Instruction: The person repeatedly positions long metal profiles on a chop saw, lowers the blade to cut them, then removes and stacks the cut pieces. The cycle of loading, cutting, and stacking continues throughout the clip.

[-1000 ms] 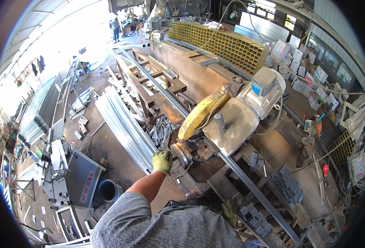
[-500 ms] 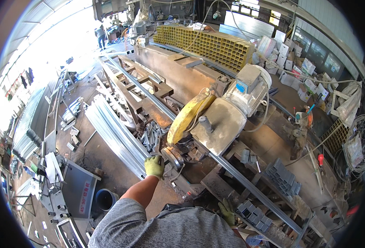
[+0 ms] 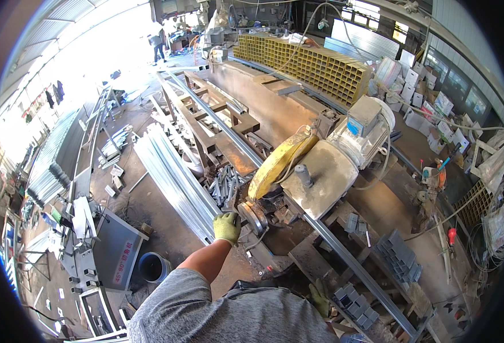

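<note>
My left hand (image 3: 227, 227), in a yellow-green glove, reaches forward to the left side of a round metal handwheel (image 3: 252, 218) on the cutting machine. Its fingers are curled; what lies inside them is hidden. Above the wheel is the saw's yellow blade guard (image 3: 280, 164), joined to a dusty grey motor (image 3: 364, 131). A long grey metal tube (image 3: 343, 257) runs under the saw head. My right hand (image 3: 319, 297), also gloved, is low beside my body, partly covered by my shirt. Its visible fingers are extended, near a cluster of short cut tube pieces (image 3: 356, 306).
Long silvery profiles (image 3: 172, 180) lie on the floor to the left, near a dark bucket (image 3: 154, 267) and a grey panel (image 3: 119, 251). More cut pieces (image 3: 399, 257) are stacked at right. Yellow square tubes (image 3: 303, 60) are piled behind. Another person (image 3: 158, 43) stands far off.
The whole scene has shifted slightly right in the view. My left hand keeps its place beside the handwheel, and my right hand stays near the cut pieces.
</note>
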Demonstrator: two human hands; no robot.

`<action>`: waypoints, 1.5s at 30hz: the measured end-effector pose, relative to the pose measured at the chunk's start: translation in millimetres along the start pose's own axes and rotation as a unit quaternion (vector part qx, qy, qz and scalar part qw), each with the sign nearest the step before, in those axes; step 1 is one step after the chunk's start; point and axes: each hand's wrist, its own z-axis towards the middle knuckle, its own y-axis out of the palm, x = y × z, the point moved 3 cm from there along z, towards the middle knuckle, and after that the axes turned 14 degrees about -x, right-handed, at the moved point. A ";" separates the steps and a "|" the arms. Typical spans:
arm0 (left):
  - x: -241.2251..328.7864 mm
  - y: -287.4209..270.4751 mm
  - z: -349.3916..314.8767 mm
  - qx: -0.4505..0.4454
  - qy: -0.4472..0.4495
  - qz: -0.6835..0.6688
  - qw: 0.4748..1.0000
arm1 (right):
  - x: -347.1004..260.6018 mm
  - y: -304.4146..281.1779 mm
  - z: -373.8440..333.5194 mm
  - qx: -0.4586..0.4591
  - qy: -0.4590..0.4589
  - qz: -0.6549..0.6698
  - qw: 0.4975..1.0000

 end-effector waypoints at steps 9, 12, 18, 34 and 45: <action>0.8 0.5 1.2 0.004 0.007 0.012 1.000 | 5.5 2.8 -2.6 -0.031 0.010 -0.007 0.999; 0.5 1.3 1.2 0.003 0.005 0.011 1.000 | 7.4 4.1 -2.2 -0.020 0.000 0.006 1.000; 0.6 2.6 0.6 0.013 0.004 0.016 1.000 | 7.1 -0.2 -1.1 -0.023 -0.006 -0.013 1.000; 0.2 2.5 1.4 -0.013 -0.004 0.009 1.000 | 7.4 -1.7 -1.0 -0.051 0.006 -0.029 0.998; 2.7 0.4 0.8 0.005 0.006 0.011 1.000 | 3.7 -4.3 -1.9 -0.030 0.012 0.017 0.999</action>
